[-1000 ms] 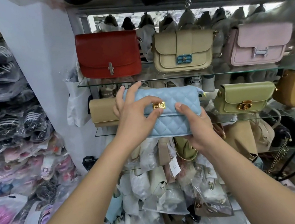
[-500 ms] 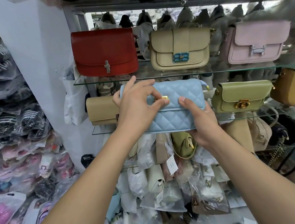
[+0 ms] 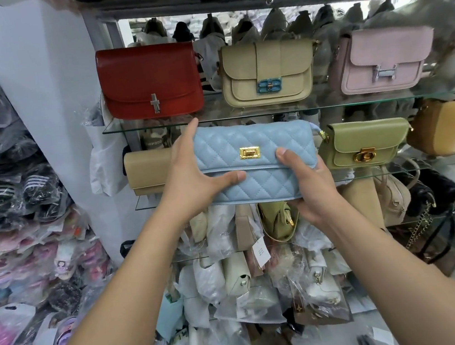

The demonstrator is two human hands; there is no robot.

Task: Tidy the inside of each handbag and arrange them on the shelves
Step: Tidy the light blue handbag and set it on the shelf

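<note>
A light blue quilted handbag (image 3: 255,151) with a gold clasp is held in front of the middle glass shelf (image 3: 438,163), its flap closed. My left hand (image 3: 192,177) grips its left end, thumb across the front below the flap. My right hand (image 3: 310,187) holds the bag's lower right corner from beneath, thumb on the flap edge. The bag hangs between a tan handbag (image 3: 147,172) on its left and a green handbag (image 3: 362,144) on its right, both on that shelf.
The upper glass shelf (image 3: 241,114) carries a red bag (image 3: 149,81), a beige bag (image 3: 268,73) and a pink bag (image 3: 383,59). A brown bag (image 3: 448,126) stands at the right. Plastic-wrapped bags (image 3: 249,271) crowd below; wrapped slippers (image 3: 1,174) fill the left.
My left hand slid off the gold clasp to the bag's left end, so the clasp now shows. The bag rose slightly toward the middle shelf.
</note>
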